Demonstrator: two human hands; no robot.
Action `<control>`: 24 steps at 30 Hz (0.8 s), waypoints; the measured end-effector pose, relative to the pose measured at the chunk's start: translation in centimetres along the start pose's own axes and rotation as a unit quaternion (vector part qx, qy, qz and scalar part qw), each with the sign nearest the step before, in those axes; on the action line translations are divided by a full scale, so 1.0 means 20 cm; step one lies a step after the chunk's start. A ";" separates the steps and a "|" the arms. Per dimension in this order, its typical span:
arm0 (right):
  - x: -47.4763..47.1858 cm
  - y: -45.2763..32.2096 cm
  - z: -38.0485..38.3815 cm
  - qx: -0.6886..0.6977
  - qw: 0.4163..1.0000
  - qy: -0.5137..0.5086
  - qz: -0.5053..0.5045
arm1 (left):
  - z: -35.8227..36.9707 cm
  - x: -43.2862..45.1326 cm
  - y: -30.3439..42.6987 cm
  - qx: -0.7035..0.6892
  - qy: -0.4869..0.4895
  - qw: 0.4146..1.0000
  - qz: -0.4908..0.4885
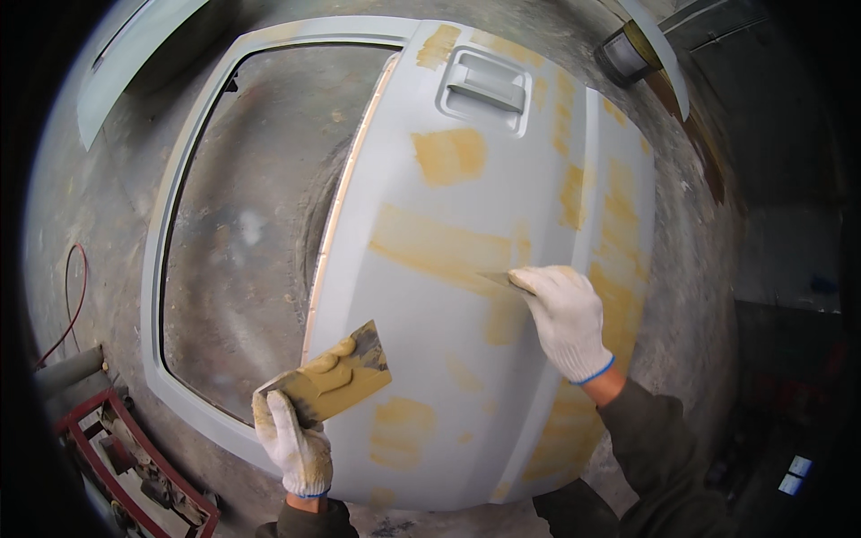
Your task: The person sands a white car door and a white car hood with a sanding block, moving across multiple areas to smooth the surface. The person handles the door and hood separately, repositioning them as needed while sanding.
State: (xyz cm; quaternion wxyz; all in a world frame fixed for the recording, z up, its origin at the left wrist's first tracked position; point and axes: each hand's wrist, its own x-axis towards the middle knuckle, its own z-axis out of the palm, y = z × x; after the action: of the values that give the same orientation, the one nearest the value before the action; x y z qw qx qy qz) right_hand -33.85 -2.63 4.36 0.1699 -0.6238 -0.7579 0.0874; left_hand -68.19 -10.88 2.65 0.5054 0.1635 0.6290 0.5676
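Observation:
A grey-primed vehicle door [430, 323] lies before me, its window opening to the left and a recessed door handle [488, 91] near the far end. Yellow body filler [449, 156] covers its panel in scattered patches. My left hand [296, 437], in a white knit glove, grips a flat plate [368, 343] loaded with thick yellow filler, over the near left part of the door. My right hand [568, 316], gloved alike, pinches a thin putty spreader [514, 280]. The spreader's edge is at a filler patch around the panel's middle; its contact with the surface cannot be made out.
Bare concrete floor [262, 222] shows through the window opening. At the lower left stands a red metal frame [144, 444] with parts in it, near a red hose [82, 289]. A labelled can [625, 54] sits at the upper right. Another pale panel [134, 60] is at the upper left.

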 end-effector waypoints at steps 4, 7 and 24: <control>0.00 -0.32 -0.04 0.104 0.993 0.023 -0.043 | 0.02 0.02 0.03 0.130 0.035 0.991 0.025; 0.01 -0.55 -0.03 0.122 0.983 0.019 -0.137 | 0.05 0.03 0.04 0.010 0.073 0.996 -0.043; 0.29 -0.29 0.23 0.046 0.998 0.003 -0.031 | -0.13 0.25 0.08 -0.024 0.086 0.996 0.031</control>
State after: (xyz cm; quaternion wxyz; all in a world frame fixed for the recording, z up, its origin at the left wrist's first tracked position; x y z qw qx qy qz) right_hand -41.72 2.17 2.94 0.2035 -0.5918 -0.7714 0.1149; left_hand -73.14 -8.02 1.48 0.4358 0.1212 0.6508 0.6098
